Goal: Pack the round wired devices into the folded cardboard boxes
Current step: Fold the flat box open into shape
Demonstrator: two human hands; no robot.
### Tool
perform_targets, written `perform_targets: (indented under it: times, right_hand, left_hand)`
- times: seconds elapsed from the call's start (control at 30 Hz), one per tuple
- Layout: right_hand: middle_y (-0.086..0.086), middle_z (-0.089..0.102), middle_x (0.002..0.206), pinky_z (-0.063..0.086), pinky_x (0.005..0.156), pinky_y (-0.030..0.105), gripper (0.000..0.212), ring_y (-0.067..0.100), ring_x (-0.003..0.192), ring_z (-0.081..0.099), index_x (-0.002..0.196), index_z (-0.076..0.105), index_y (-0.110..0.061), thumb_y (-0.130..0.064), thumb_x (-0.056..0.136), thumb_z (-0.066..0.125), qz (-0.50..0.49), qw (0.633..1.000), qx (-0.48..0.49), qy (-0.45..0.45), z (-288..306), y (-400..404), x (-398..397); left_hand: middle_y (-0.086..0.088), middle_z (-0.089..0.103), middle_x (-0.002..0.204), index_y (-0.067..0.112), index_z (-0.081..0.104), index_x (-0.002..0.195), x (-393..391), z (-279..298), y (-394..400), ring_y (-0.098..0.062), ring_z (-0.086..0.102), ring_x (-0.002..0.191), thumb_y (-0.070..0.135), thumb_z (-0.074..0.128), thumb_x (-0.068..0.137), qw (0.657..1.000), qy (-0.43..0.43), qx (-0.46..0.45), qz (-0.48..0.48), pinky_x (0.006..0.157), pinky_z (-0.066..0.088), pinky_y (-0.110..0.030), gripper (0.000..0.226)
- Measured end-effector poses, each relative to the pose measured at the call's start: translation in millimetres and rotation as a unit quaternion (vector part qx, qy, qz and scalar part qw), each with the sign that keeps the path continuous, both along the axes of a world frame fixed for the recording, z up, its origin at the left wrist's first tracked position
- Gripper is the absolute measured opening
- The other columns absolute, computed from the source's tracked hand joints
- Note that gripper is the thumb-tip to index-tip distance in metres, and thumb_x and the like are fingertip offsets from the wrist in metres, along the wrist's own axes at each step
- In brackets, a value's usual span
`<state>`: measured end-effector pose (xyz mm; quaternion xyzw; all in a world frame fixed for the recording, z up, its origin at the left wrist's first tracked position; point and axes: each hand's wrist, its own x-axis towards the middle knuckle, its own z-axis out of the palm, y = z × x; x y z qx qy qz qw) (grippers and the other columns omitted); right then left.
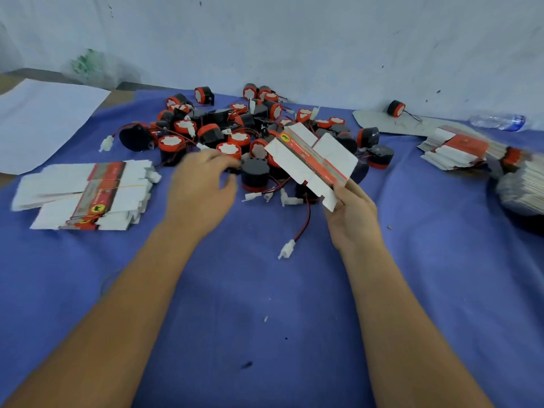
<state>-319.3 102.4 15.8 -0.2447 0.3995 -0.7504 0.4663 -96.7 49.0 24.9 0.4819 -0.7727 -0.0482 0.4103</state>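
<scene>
A heap of round black-and-red wired devices [235, 131] lies on the blue cloth at the back centre, with red-black leads and white plugs trailing forward. My right hand [351, 213] grips a flat, unfolded white-and-red cardboard box [312, 160] by its lower corner and holds it tilted above the heap. My left hand [201, 187], blurred, reaches with loosely curled fingers to the near edge of the heap, right beside a black device [254, 175]; whether it touches the device is unclear.
A bundle of flat boxes [85, 192] lies at the left, more bundles [459, 148] at the right. One loose plug [287, 248] lies between my forearms. White paper [44, 119] is at far left, a plastic bottle [497, 121] by the wall.
</scene>
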Motion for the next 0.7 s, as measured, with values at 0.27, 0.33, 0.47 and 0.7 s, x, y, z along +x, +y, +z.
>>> perform_targets:
  times: [0.27, 0.33, 0.47, 0.7]
  right_hand:
    - [-0.004, 0.063, 0.114, 0.051, 0.083, 0.018, 0.036, 0.011, 0.098, 0.060, 0.128, 0.059, -0.019, -0.014, 0.092, 0.061, -0.018, 0.930, 0.056, 0.363, 1.5, 4.6, 22.3]
    - [-0.005, 0.039, 0.144, 0.036, 0.106, 0.018, 0.062, 0.003, 0.128, 0.041, 0.139, 0.050, -0.025, -0.036, 0.082, 0.073, 0.016, 0.880, 0.046, 0.473, -0.8, 5.7, 25.7]
    - [-0.001, 0.000, 0.163, 0.020, 0.114, 0.028, 0.072, 0.015, 0.149, 0.005, 0.146, 0.042, -0.029, -0.043, 0.083, 0.073, 0.013, 0.774, 0.039, 0.631, -7.2, 3.0, 32.6]
    - [0.000, 0.059, 0.106, 0.048, 0.084, 0.039, 0.029, 0.021, 0.104, 0.051, 0.117, 0.072, -0.023, -0.034, 0.092, 0.064, -0.086, 0.775, 0.028, 0.626, -5.2, 5.6, 28.8]
  left_hand:
    - [0.017, 0.058, 0.133, 0.040, 0.043, 0.140, -47.9, -15.4, 15.8, -0.010, 0.061, 0.118, 0.048, 0.031, 0.102, 0.853, 0.406, 0.206, -0.254, 0.093, 0.056, -0.046, 0.041]
    - [0.014, 0.058, 0.134, 0.044, 0.047, 0.135, -46.0, -20.4, 11.2, -0.012, 0.060, 0.120, 0.051, 0.028, 0.102, 0.858, 0.415, 0.201, -0.225, 0.094, 0.056, -0.046, 0.039]
    - [0.000, 0.053, 0.142, 0.036, 0.046, 0.139, -44.2, -21.6, 10.6, -0.021, 0.059, 0.122, 0.046, 0.025, 0.106, 0.851, 0.454, 0.187, -0.185, 0.085, 0.059, -0.042, 0.040]
    - [0.011, 0.019, 0.159, 0.037, 0.050, 0.129, -49.2, -13.2, 20.4, 0.008, 0.019, 0.142, 0.030, 0.022, 0.108, 0.926, 0.343, 0.072, -0.143, 0.113, 0.027, -0.015, 0.035]
